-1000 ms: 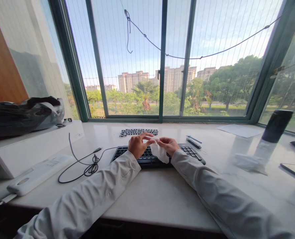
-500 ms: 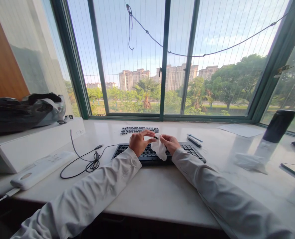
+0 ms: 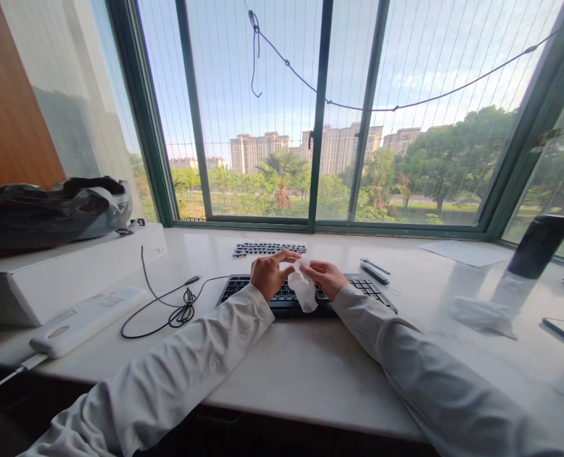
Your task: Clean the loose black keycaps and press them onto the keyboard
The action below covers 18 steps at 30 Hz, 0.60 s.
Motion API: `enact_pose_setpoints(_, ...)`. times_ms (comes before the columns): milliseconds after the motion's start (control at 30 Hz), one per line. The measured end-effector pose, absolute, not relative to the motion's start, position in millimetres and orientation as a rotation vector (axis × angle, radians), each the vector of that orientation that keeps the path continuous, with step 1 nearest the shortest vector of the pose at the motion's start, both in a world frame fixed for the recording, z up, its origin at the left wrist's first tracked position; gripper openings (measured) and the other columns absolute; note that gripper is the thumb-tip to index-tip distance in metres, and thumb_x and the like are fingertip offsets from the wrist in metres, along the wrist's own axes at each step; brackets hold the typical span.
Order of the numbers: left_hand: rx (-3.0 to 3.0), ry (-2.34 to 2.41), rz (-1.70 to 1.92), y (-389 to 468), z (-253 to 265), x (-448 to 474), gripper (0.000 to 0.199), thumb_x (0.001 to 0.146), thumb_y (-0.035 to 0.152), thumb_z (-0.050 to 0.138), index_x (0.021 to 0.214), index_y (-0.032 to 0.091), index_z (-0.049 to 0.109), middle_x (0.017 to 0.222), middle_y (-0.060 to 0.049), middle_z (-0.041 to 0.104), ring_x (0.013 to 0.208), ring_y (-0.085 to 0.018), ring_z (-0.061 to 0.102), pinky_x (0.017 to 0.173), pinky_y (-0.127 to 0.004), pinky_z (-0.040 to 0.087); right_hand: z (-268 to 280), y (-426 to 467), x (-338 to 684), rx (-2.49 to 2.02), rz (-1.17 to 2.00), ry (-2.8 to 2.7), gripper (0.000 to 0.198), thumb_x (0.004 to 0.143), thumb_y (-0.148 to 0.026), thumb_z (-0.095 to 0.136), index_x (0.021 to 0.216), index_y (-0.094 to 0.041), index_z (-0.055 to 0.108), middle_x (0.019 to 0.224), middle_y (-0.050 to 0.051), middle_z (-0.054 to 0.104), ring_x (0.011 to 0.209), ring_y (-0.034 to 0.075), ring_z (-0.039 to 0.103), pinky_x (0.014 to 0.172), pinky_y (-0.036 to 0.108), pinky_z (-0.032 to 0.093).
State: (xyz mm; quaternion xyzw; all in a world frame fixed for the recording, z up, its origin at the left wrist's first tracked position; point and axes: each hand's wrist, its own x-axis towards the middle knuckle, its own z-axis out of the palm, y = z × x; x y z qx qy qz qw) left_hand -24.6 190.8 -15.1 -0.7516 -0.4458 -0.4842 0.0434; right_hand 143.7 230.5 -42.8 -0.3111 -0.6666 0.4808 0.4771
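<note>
Above the black keyboard (image 3: pixel 365 289) my two hands meet, with a white tissue (image 3: pixel 304 295) hanging between them. My right hand (image 3: pixel 328 279) pinches the tissue near its top. My left hand (image 3: pixel 268 276) is closed, thumb and fingertips pressed at the tissue's upper end. The small black keycap seen in those fingertips earlier is now covered by the tissue. Behind the keyboard, black keycaps (image 3: pixel 269 248) lie in rows on the white table. Part of the keyboard is hidden by my hands and the tissue.
A coiled black cable (image 3: pixel 184 311) lies left of the keyboard, near a white power strip (image 3: pixel 84 320) and a white box (image 3: pixel 79 279). To the right are pens (image 3: pixel 374 271), a crumpled clear plastic bag (image 3: pixel 484 315), a sheet of paper (image 3: pixel 465 252) and a dark bottle (image 3: pixel 540 246).
The tissue has been brought over the keycap in my left fingertips, hiding it. My right hand has moved slightly closer to the left one. The view has shifted a little.
</note>
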Motion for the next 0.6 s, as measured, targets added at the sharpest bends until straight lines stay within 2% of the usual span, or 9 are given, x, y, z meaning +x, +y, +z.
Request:
enact_pose_setpoints(100,-2.277,-1.407,-1.434,191.6,-16.9,-24.3,0.023,0.075,0.039,0.066,0.098,0.032,0.066,0.085,0.009,0.072,0.057,-0.009,0.059,0.063,-0.021,0.044,-45.4,235.6,146.4,-0.798,1.082,-1.656,0.048,0.068,-0.059,0.062,0.078,-0.013,0.068,0.057,-0.001,0.054,0.051,0.008,0.04,0.05,0.022,0.028)
enact_pose_setpoints(233,-2.296,-1.429,-1.371,189.7,-18.0,-21.4,0.025,0.075,0.037,0.067,0.099,0.033,0.064,0.085,0.01,0.072,0.057,-0.009,0.059,0.063,-0.021,0.044,-47.3,239.0,149.2,-0.898,1.034,-1.622,0.051,0.064,-0.063,0.062,0.07,-0.013,0.067,0.052,-0.002,0.05,0.048,0.008,0.039,0.049,0.023,0.029)
enact_pose_setpoints(400,-2.316,-1.424,-1.291,185.2,-16.2,-19.9,0.03,0.072,0.044,0.068,0.1,0.035,0.064,0.086,0.011,0.072,0.061,-0.01,0.062,0.065,-0.022,0.044,-49.0,238.8,147.1,-0.918,1.067,-1.588,0.055,0.06,-0.066,0.063,0.068,-0.012,0.065,0.05,-0.002,0.049,0.045,0.008,0.039,0.047,0.024,0.029)
enact_pose_setpoints(600,-2.275,-1.433,-1.282,183.8,-16.7,-18.6,0.025,0.074,0.039,0.066,0.099,0.034,0.065,0.083,0.011,0.072,0.061,-0.01,0.062,0.067,-0.022,0.044,-53.0,242.1,145.4,-0.905,1.094,-1.578,0.055,0.059,-0.066,0.064,0.068,-0.013,0.064,0.049,-0.003,0.048,0.044,0.007,0.037,0.044,0.023,0.029)
